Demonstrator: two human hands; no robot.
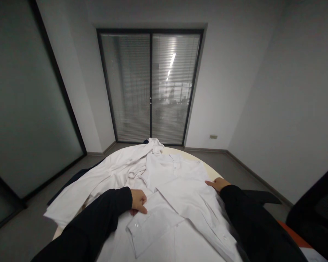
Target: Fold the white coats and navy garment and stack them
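A white button-up shirt (175,182) lies spread on the table, its collar toward the far edge. One sleeve is folded diagonally across its front, with the cuff toward the lower left. My left hand (138,201) is closed on the shirt's left side, just above that cuff; its fingers are curled and the fingertips are partly hidden. On the far right, my right hand (219,183) pinches the shirt's side edge between thumb and fingers. The other sleeve runs down toward the lower right, beneath my right forearm.
Another white garment (106,174) lies rumpled along the table's left side, over dark cloth (71,183). The rounded table edge (211,171) shows at the far right. A black mesh chair (319,207) stands at right, near an orange item (296,234). Glass doors (150,87) are ahead.
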